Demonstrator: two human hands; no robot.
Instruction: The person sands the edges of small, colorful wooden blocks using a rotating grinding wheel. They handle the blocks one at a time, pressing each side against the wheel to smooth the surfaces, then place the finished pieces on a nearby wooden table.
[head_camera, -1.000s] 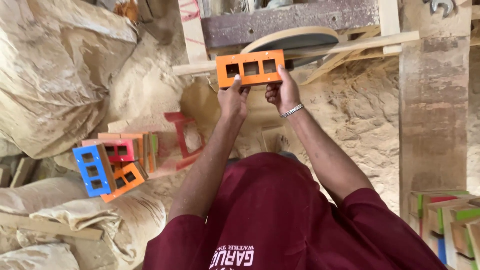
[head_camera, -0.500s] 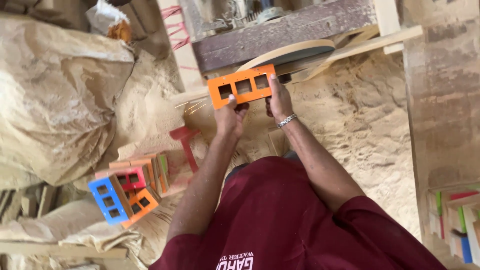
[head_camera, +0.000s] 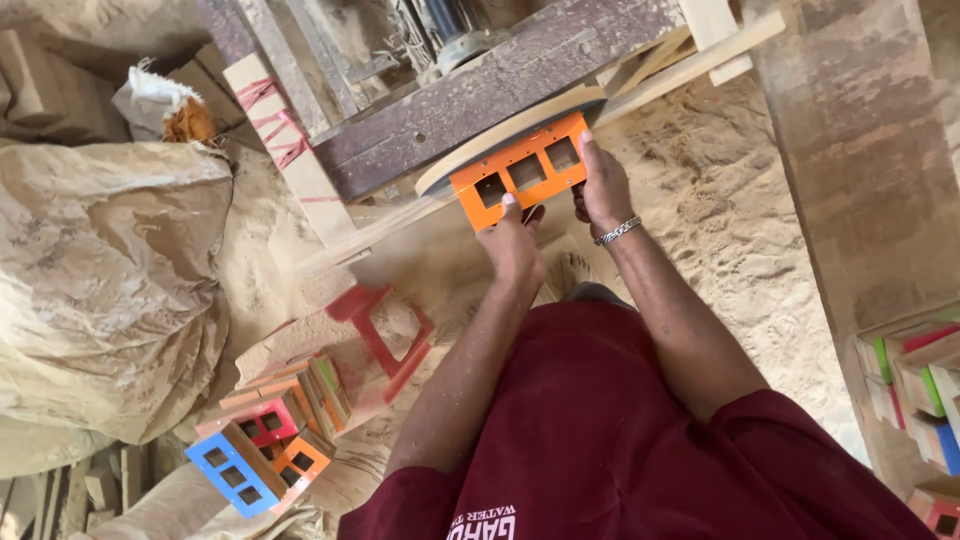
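An orange wooden block (head_camera: 520, 172) with three square cut-outs is held in both hands. My left hand (head_camera: 514, 248) grips its lower left end. My right hand (head_camera: 604, 186), a silver bracelet on its wrist, grips the right end. The block's upper edge lies against the tan sanding disc (head_camera: 500, 137) of a machine, and fine dust streams off to the left.
A dark wooden beam (head_camera: 480, 100) and a pale plank with red marks (head_camera: 290, 150) frame the machine. A red stool (head_camera: 385, 330) stands in sawdust. Painted cut-out blocks (head_camera: 265, 445) pile at lower left, more coloured blocks (head_camera: 920, 390) at right. Large sacks (head_camera: 100, 290) fill the left.
Both hands have carried the orange block up and to the right until its edge meets the disc. The view has shifted, so the block pile and sacks sit lower left.
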